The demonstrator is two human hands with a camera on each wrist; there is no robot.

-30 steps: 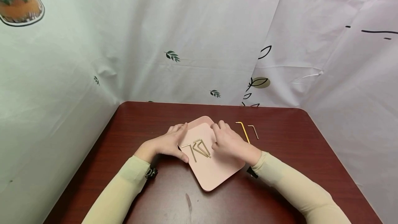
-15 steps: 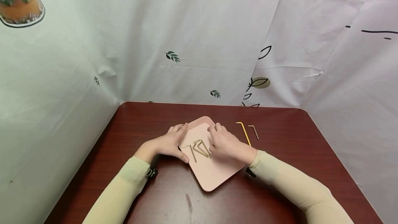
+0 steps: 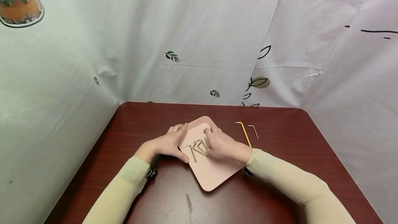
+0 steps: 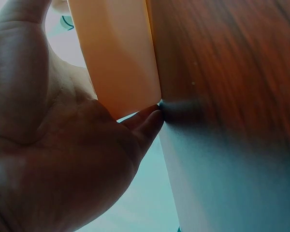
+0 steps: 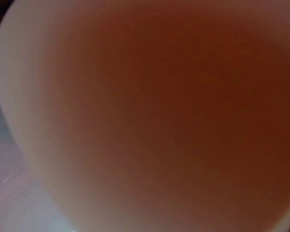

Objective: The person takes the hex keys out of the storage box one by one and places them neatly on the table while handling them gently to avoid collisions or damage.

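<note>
A pink tray (image 3: 214, 179) lies slantwise on the table. My left hand (image 3: 166, 145) holds its left corner, thumb on the near side and fingers along the far side; the left wrist view shows the palm (image 4: 72, 145) against the tray wall (image 4: 118, 58). Several brass-coloured hex keys (image 3: 200, 148) lie in the tray, one L-shaped hex key (image 3: 192, 152) apart from the overlapping ones. My right hand (image 3: 222, 143) is over the tray with curled fingers, beside the overlapping keys. Its fingertips are hidden, so whether they pinch a key does not show. Blurred skin fills most of the right wrist view.
A yellow hex key (image 3: 244, 132) and a smaller grey hex key (image 3: 254, 130) lie on the dark red table (image 3: 280, 127) to the right of the tray. Part of the yellow one disappears behind my right wrist. A white patterned curtain (image 3: 199, 44) surrounds the table's back and sides.
My right hand has shifted left across the tray toward the overlapping hex keys and now covers part of them. The left hand, the tray and the two keys on the table have stayed put.
</note>
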